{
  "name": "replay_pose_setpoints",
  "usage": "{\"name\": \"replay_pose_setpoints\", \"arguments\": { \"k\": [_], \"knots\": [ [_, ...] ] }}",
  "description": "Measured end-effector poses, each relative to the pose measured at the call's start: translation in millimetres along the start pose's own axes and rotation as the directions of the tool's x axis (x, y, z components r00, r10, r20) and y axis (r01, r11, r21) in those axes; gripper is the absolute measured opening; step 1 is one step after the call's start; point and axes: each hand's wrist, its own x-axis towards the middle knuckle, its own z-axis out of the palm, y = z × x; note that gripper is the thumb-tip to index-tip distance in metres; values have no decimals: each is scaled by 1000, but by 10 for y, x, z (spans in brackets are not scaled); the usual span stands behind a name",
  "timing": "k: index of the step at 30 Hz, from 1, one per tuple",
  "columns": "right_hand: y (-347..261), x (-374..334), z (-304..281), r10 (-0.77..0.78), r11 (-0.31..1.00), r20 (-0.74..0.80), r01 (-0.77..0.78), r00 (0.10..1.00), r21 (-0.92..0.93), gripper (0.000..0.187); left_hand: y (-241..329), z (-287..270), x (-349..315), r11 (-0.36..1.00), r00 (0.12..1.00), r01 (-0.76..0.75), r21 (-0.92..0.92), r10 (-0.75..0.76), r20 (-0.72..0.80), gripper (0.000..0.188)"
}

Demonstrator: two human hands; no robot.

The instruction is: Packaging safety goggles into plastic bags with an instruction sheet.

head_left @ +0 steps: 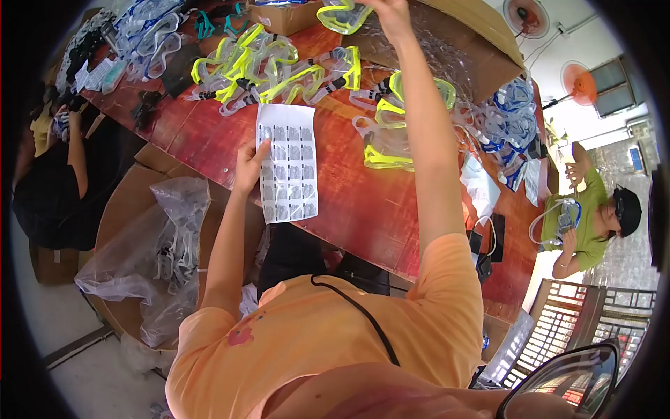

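My left hand (248, 165) grips the left edge of a white sheet of printed labels (288, 167), thumb on its face, just above the table's near edge. My right arm stretches far across the table. At the top of the picture my right hand (392, 19) is closed on a diving mask (343, 18) with a yellow-green rim; the picture's edge cuts off some fingers. Beyond the sheet lies a heap of clear diving masks (262, 66) with yellow-green rims. More yellow-green masks (389, 133) lie beside my right forearm, which partly covers them.
The red table (349, 209) also bears blue masks (513, 119) at the right and a pile (150, 35) at far left. An open cardboard box (460, 35) stands at the back. A plastic-lined carton (132, 244) is at my left. One co-worker (593, 216) sits right, another (56, 181) left.
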Motion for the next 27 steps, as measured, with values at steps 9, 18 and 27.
{"name": "replay_pose_setpoints", "arguments": {
  "k": [9, 18, 27],
  "knots": [
    [-1959, -1382, -509, 523, 835, 199, -451, 829, -314, 22, -216, 243, -136, 999, 997, -38, 24, 40, -60, 28],
    [-1772, -3289, -576, 746, 407, 172, -236, 643, -882, 47, -355, 276, -547, 932, 983, 173, -318, -183, -3, 24],
    [-783, -3818, -716, 863, 429, 217, -438, 456, -790, 65, -5, 985, -1241, 899, 613, -201, -389, 425, 666, 45]
  ]
}}
